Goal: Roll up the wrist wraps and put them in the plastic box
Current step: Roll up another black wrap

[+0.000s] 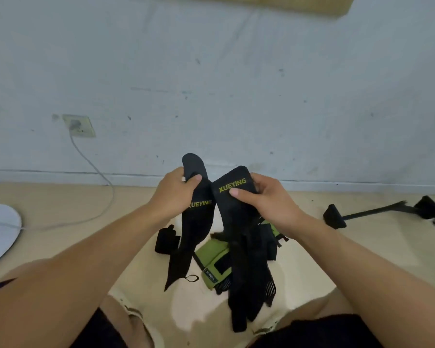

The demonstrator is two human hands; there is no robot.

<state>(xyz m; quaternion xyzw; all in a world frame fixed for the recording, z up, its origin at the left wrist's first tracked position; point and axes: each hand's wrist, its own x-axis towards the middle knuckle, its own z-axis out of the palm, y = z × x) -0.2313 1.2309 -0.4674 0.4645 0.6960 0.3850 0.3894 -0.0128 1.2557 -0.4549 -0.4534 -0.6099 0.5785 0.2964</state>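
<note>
My left hand (174, 191) pinches the top of one long black fabric wrist wrap (195, 229) with yellow "XUEYING" lettering, thumb over the front; my right hand (266, 200) pinches a second black "XUEYING" wrap (236, 209) the same way, both held up side by side, tails hanging to the beige floor (362, 247). Below them: a rolled black wrap (165, 239) near the left tail, a green-and-black strap pile (214, 262) between the tails. Plastic box isn't visible; black strap with padded ends (377, 212) lies well apart on the right.
</note>
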